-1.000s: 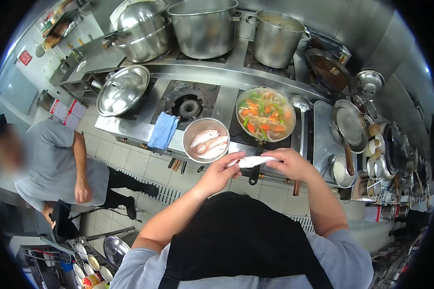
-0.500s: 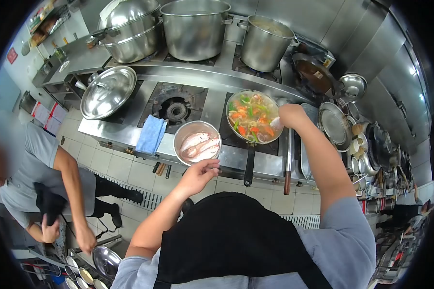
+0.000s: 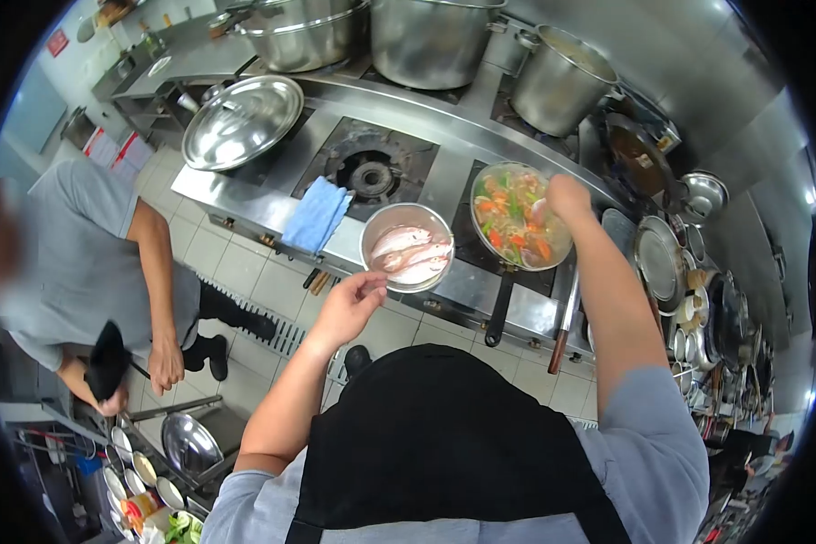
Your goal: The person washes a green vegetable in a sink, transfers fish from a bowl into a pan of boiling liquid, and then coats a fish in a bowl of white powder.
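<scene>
My right hand (image 3: pixel 568 199) is closed over the right side of a frying pan (image 3: pixel 501 300), pinching a pale pink fish (image 3: pixel 540 214) that is partly hidden. Sliced carrots (image 3: pixel 517 243), green vegetables and broth fill the pan, which steams on the stove. Left of it, a round steel pot (image 3: pixel 406 209) holds several pinkish whole fish (image 3: pixel 408 251). At this pot's lower left rim is my left hand (image 3: pixel 354 304), open, fingers loosely curled with the tips near or on the rim; contact is hard to make out.
A blue cloth (image 3: pixel 316 215) lies on the stove edge beside a burner (image 3: pixel 372 179). A domed lid (image 3: pixel 243 122) rests farther left. Large pots (image 3: pixel 558 86) line the back. A long-handled utensil (image 3: pixel 564 331) lies right of the pan. A co-worker (image 3: pixel 109 245) stands at the left.
The camera view has shifted, so the stove appears farther right and higher. My left hand has moved leftward along the steel pot's edge. My right hand stays over the pan; the co-worker's arm has shifted.
</scene>
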{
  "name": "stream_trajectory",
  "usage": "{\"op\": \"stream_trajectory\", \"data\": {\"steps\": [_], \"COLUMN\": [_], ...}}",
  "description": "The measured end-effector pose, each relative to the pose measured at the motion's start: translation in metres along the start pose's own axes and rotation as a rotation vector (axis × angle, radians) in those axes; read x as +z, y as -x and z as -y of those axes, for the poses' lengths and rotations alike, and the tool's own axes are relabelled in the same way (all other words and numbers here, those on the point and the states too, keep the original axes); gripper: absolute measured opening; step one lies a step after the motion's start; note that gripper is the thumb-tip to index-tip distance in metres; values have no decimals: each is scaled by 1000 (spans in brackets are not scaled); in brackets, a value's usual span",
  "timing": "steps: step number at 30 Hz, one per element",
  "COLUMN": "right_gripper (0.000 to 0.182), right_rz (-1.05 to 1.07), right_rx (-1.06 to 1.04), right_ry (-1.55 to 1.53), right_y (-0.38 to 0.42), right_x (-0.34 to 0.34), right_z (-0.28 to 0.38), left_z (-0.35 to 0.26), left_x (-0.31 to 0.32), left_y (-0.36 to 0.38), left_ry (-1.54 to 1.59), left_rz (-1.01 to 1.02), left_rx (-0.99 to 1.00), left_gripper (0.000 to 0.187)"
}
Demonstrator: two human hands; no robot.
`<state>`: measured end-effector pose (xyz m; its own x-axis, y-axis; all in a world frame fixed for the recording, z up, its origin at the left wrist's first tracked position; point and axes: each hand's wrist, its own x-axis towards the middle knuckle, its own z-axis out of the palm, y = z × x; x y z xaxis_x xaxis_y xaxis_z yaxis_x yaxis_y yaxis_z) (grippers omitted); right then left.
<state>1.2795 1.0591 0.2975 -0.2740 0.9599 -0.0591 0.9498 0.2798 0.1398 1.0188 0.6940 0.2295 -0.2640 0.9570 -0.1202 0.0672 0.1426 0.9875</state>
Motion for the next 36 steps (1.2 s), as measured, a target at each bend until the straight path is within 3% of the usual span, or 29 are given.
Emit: {"op": "stream_trajectory", "data": {"steps": [6,8,10,12,14,15,19,24,30,32,36], "right_gripper": [28,28,26,26,26,26,27,28,30,30,29], "right_rz": [-212,-165,20,73,79,115,218,245,304,299,284], "right_rx": [-291,-345,-506,-557,-613,-591,-471,-381,-287,-255,-236], "right_ry": [-131,-217,-312,-400,-431,-460,-540,-656,-742,-762,-788], "right_y": [47,67,98,133,155,162,190,221,249,255,259], "right_x": [-83,-84,-82,-74,-63,-59,-46,-17,1,3,2], "right_z": [34,45,62,78,84,86,70,37,13,10,4], "left_z": [-6,-19,-18,8,17,17,12,33,34,40,14], "left_x": [-7,2,15,26,45,49,51,51,53,53,49], "left_y": [-9,-15,-29,-53,-76,-88,-105,-117,-123,-127,-124], "left_ry": [-213,-456,-550,-775,-958,-1140,-1310,-1286,-1293,-1225,-1168], "left_rz": [-130,-89,-76,11,15,23,148,183,141,22,-47], "left_rx": [67,183,126,384,353,321,153,352,405,462,493], "left_gripper": [25,24,23,25,29,34,53,60,36,25,21]}}
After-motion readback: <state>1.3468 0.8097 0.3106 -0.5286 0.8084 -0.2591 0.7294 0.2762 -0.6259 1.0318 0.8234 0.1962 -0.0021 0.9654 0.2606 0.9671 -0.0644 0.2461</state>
